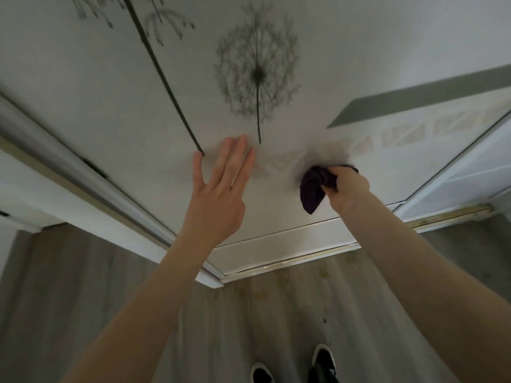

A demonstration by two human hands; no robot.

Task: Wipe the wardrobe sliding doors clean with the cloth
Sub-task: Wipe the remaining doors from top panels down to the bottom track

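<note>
A white wardrobe sliding door (110,78) with grey dandelion prints fills the upper part of the head view. My left hand (218,189) lies flat against the door with its fingers spread, just below a dandelion stem. To its right, my right hand (347,186) is closed around a bunched dark purple cloth (313,189), which is pressed against the lower part of the door. A blurred shadow lies on the door above the cloth.
The door's bottom rail and brass-coloured floor track (290,262) run below my hands. A second door's frame (69,167) stands at the left, another white panel (464,172) at the right. Grey wood-look floor (83,286) and my two dark shoes (323,357) are below.
</note>
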